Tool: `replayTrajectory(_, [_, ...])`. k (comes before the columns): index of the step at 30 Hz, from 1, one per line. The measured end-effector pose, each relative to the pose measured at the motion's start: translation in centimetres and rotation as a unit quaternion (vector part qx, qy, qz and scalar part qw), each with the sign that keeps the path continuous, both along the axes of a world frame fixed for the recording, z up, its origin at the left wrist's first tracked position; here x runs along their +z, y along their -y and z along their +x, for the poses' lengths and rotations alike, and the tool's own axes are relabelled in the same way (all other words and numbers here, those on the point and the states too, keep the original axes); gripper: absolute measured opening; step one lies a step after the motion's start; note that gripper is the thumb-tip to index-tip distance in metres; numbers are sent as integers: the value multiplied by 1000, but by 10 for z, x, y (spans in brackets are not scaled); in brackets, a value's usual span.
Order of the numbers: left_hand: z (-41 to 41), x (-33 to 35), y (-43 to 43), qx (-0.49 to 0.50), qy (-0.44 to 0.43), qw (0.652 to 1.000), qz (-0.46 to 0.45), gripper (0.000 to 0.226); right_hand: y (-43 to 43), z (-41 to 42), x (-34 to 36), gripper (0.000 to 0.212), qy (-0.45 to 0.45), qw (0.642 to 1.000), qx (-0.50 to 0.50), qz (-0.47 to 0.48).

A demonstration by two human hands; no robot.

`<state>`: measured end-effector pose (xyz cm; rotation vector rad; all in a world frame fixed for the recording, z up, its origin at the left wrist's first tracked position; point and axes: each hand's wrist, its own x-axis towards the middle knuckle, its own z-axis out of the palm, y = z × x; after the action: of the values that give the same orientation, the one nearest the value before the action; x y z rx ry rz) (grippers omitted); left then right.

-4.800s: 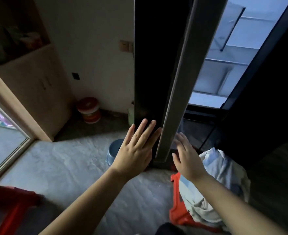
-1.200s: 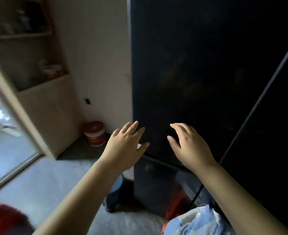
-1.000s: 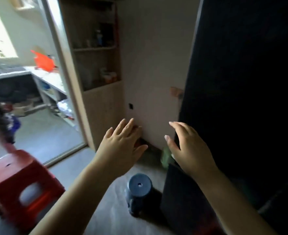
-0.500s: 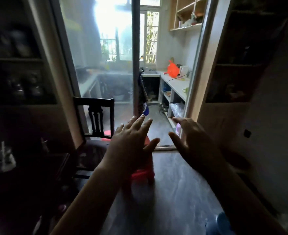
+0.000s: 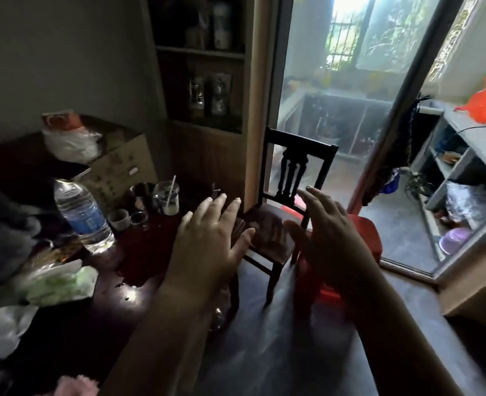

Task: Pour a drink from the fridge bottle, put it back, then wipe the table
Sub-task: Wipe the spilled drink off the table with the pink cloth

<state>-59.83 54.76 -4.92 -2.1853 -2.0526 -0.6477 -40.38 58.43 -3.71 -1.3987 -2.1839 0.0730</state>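
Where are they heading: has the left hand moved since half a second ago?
Yes, leftward: left hand went from over the stool to the table edge, left of the chair.

The room is dark. Bright light comes in through the window (image 5: 350,32) and looks washed out. The table (image 5: 73,332) has small shiny spots, and the picture's edges look blurry and bent

Both forearms stretched forward; left hand (image 5: 207,247) and right hand (image 5: 331,238) side by side, palms down, fingers spread, holding nothing.
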Motion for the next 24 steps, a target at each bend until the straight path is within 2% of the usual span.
replayTrajectory(4, [-22, -19, -8, 56, 1, 998, -30, 72, -31, -30, -18, 75, 4, 998, 51, -20])
replayTrajectory(10, [-46, -43, -26, 173, 8, 982, -75, 83, -87, -62, -38, 71, 4, 987, 152, -51])
replayTrajectory(15, [-42, -58, -49, 267, 32, 960, -83, 66, -138, -74, -47, 69, 30, 969, 237, -69])
replayTrajectory(24, [-34, -109, -65, 378, 40, 915, -138, 65, -203, -106, -92, 69, 64, 928, 350, -109])
